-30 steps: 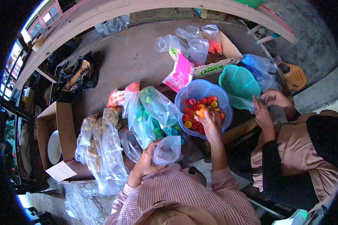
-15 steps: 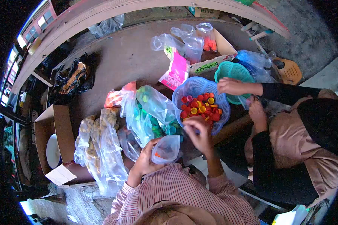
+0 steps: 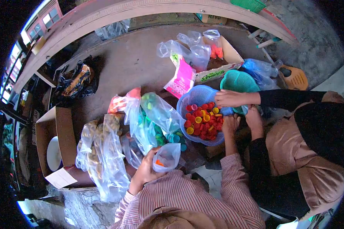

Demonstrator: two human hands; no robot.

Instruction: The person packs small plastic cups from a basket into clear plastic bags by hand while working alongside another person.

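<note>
My left hand [image 3: 146,168] grips a clear plastic bag [image 3: 171,154], its mouth spread open, with a little orange [image 3: 159,163] showing inside. At the right side of the blue basket [image 3: 197,92], my right hand [image 3: 230,124] reaches in at the edge of the red and yellow plastic caps [image 3: 203,123]. Its fingers are curled, and whatever lies in them is hidden. Just beyond it, a co-worker's hand [image 3: 233,98] hangs over the basket rim, while that person's other hand [image 3: 253,117] is by the green basket [image 3: 240,81].
Clear bags of green caps [image 3: 151,122] and of tan pieces [image 3: 103,141] lie left of the basket. A cardboard box [image 3: 63,129] stands farther left, a black plastic bag [image 3: 78,80] behind it. At the back, an open carton [image 3: 230,51] holds clear bags.
My right hand has moved right, from the basket's near edge to its right side. The co-worker's upper hand has come lower and left, over the basket. My left hand still holds the bag.
</note>
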